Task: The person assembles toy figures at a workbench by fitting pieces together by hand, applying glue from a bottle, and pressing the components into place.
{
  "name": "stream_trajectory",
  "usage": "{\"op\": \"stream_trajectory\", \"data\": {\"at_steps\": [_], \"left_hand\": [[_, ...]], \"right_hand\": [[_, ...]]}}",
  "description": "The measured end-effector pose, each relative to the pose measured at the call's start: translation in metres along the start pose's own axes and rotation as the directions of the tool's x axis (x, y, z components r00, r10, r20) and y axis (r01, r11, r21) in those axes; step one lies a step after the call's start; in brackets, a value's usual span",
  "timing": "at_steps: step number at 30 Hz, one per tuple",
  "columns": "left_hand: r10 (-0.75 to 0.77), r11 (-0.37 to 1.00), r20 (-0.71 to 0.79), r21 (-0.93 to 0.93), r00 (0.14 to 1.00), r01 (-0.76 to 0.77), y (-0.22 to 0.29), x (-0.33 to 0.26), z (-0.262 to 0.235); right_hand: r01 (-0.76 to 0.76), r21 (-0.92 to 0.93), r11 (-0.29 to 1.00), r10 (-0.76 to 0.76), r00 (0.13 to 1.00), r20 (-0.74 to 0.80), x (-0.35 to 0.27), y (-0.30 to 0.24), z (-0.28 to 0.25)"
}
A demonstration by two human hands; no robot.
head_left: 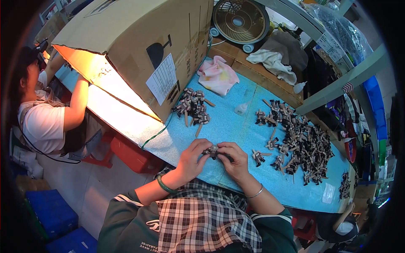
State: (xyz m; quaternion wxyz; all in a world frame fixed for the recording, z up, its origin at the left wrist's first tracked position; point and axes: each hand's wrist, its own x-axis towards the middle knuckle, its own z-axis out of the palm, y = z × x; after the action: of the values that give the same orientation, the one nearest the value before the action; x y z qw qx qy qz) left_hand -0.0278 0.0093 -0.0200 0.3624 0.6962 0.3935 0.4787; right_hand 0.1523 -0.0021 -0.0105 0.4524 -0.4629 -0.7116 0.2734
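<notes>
Close to the table's near edge, a small figurine [211, 150] in grey and dark brown sits between both my hands. My left hand [192, 159] grips it from the left with thumb and fingers, and a green bangle circles that wrist. From the other side, my right hand [234, 161] pinches it, its fingers bent round; a thin silver bracelet is on this wrist. The fingers hide much of the figurine. Nearest to my right hand lies a loose figurine [258, 157]. Beyond my left hand is a small cluster of figurines [195, 107], some with tan sticks.
A big pile of figurines [306, 147] covers the table's right side. A large cardboard box [139, 50] stands at left; a green cord [158, 134] runs along its base. Farther back are a small white bottle [241, 109], a pink cloth [217, 76] and a fan [240, 21]. A co-worker [50, 109] sits left.
</notes>
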Motion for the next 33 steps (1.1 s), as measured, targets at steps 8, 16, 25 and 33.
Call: {"op": "stream_trajectory", "data": {"at_steps": [8, 16, 25, 33], "left_hand": [[0.096, 0.993, 0.003, 0.065, 0.995, -0.096, -0.006, -0.003, 0.001], [0.174, 0.968, -0.008, 0.187, 0.985, -0.169, -0.003, -0.006, 0.003], [0.268, 0.886, 0.080, 0.372, 0.960, -0.278, -0.005, -0.008, 0.001], [0.255, 0.917, 0.042, 0.305, 0.966, -0.255, -0.007, -0.008, 0.002]], "right_hand": [[0.079, -0.037, 0.996, -0.078, 0.997, 0.012, 0.001, 0.001, -0.003], [0.205, -0.142, 0.968, -0.201, 0.979, 0.047, 0.000, -0.002, -0.003], [0.096, -0.050, 0.994, -0.090, 0.990, 0.106, 0.000, -0.004, -0.009], [0.246, -0.526, 0.814, -0.193, 0.969, 0.155, -0.009, -0.011, 0.004]]}}
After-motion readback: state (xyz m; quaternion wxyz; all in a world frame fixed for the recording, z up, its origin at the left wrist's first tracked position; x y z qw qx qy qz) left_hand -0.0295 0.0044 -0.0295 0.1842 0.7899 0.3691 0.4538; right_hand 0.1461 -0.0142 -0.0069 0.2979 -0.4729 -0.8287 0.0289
